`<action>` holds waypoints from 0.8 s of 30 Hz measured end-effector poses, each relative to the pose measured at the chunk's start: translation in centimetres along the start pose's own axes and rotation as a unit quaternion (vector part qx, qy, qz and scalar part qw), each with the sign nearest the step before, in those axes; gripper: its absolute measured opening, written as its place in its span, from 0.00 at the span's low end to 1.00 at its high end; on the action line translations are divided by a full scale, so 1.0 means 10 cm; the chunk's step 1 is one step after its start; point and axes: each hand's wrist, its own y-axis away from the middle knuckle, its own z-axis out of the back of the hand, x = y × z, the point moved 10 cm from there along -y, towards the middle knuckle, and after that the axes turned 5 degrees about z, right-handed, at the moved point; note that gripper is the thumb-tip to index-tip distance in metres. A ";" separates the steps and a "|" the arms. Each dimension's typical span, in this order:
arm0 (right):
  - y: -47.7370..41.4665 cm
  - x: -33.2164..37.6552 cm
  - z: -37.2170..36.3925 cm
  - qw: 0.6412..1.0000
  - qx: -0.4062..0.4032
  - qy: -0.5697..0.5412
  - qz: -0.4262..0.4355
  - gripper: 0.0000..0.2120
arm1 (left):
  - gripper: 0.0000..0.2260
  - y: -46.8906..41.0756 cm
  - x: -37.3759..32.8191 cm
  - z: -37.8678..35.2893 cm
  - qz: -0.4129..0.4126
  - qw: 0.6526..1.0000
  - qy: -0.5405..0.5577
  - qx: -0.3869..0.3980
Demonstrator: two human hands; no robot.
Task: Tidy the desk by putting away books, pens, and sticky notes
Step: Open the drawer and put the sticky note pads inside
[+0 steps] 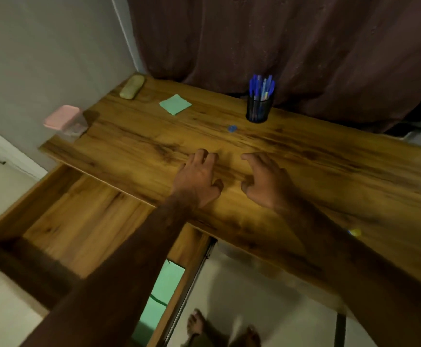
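Both left hand (pixel 198 180) and right hand (pixel 264 182), fingers loosely apart, hover over mid desk (pixel 334 176)

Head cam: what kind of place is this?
Probably a home study corner: a wooden desk set against a wall and dark curtain, a mesh pen holder full of blue pens, a green sticky-note pad, and bare feet below.

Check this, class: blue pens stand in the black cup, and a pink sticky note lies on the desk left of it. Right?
No. The head view shows the sticky note is green, not pink. The blue pens do stand in the black cup, and the note lies on the desk left of it.
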 end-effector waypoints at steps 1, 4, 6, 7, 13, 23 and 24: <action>-0.09 0.05 -0.03 1.000 0.004 -0.001 0.007 0.32 | 0.30 -0.03 0.09 0.02 0.012 1.000 0.003 0.001; -0.34 0.21 -0.11 1.000 0.008 -0.001 0.024 0.31 | 0.31 -0.16 0.37 0.03 0.044 0.999 0.008 0.010; -0.52 0.31 -0.16 0.999 0.014 -0.004 0.030 0.31 | 0.31 -0.26 0.57 0.04 0.064 0.998 0.021 0.009; -0.62 0.37 -0.19 0.999 0.016 -0.005 0.033 0.31 | 0.32 -0.32 0.67 0.03 0.073 0.997 0.030 0.010; -1.11 0.54 -0.29 0.998 0.023 -0.049 0.032 0.29 | 0.31 -0.59 1.04 0.01 0.125 0.988 0.089 0.025; -2.81 0.57 -0.66 0.990 0.061 -0.111 0.054 0.28 | 0.30 -1.55 1.79 -0.28 0.274 0.940 0.191 0.073; -2.99 0.57 -0.69 0.990 0.057 -0.116 0.052 0.27 | 0.30 -1.67 1.88 -0.33 0.292 0.930 0.209 0.075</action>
